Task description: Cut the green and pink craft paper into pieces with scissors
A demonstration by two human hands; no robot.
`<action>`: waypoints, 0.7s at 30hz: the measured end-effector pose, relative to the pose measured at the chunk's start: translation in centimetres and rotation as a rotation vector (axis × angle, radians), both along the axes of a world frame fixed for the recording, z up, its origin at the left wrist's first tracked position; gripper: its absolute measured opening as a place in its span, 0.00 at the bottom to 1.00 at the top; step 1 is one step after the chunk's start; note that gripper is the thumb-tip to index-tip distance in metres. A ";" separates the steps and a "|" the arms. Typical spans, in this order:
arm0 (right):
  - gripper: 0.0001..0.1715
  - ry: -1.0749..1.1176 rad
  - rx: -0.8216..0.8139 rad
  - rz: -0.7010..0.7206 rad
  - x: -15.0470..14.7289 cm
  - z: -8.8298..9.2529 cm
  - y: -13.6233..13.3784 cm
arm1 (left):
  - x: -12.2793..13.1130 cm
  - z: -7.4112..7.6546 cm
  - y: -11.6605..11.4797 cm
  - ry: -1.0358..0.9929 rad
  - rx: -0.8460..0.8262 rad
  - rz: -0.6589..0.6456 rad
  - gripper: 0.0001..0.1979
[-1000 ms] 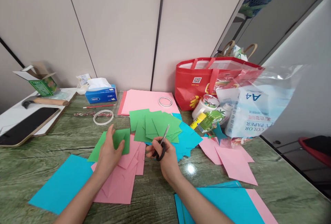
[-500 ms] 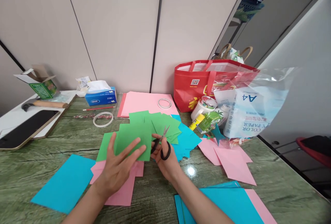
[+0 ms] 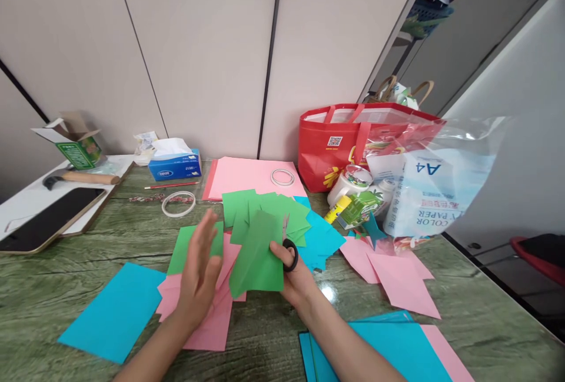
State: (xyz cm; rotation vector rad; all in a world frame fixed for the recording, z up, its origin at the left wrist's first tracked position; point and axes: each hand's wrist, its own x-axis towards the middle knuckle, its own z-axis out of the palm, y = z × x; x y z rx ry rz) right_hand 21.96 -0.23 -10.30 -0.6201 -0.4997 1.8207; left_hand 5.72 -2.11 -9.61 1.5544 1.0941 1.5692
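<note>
My right hand [image 3: 295, 273] is closed around black-handled scissors [image 3: 289, 253] and also pinches a green paper sheet [image 3: 258, 252], which stands tilted up off the table and hides the blades. My left hand [image 3: 200, 273] is open, fingers stretched out, just left of that sheet and apart from it, above a pile of pink paper pieces [image 3: 212, 311]. Another green piece [image 3: 188, 246] lies flat behind my left hand. A stack of green squares [image 3: 265, 208] lies beyond the raised sheet.
Blue sheets lie at the front left [image 3: 112, 311] and front right [image 3: 379, 346]. Pink triangles [image 3: 397, 276] lie to the right. A red bag [image 3: 348, 140], a plastic A4 paper pack [image 3: 436, 188], a glue stick [image 3: 335, 210], tape rings [image 3: 178, 203], a tissue box [image 3: 175, 164] and a phone [image 3: 48, 217] surround the work area.
The green sheet has passed from under my left hand to my right hand and now stands tilted up. My left hand has let go and opened.
</note>
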 end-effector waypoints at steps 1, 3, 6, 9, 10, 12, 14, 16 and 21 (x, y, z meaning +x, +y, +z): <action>0.20 0.005 0.013 0.016 0.0 0.0 0.0 | 0.0 0.0 0.2 -0.066 -0.196 -0.060 0.29; 0.20 0.005 0.057 0.040 -0.2 0.0 0.0 | -0.1 0.1 0.5 -0.141 -0.511 -0.210 0.32; 0.20 -0.027 0.103 0.031 -0.5 -0.2 0.0 | -0.3 0.1 0.7 -0.277 -0.650 -0.359 0.35; 0.19 -0.082 0.104 -0.053 -0.4 -0.5 0.4 | -0.8 0.3 1.2 -0.420 -0.640 -0.334 0.34; 0.18 -0.112 0.096 -0.095 -0.3 -0.6 0.6 | -1.1 0.4 1.5 -0.451 -0.642 -0.278 0.32; 0.17 -0.194 0.085 -0.188 0.1 -0.6 0.9 | -1.9 0.7 2.0 -0.487 -0.667 -0.185 0.25; 0.17 -0.281 0.102 -0.253 0.5 -0.6 1.2 | -2.7 1.1 2.4 -0.494 -0.715 -0.219 0.18; 0.16 -0.364 0.137 -0.289 0.8 -0.5 1.4 | -3.3 1.4 2.5 -0.482 -0.740 -0.308 0.16; 0.19 -0.524 0.145 -0.314 1.7 -0.4 2.0 | -4.1 1.7 2.7 -0.395 -0.737 -0.334 0.14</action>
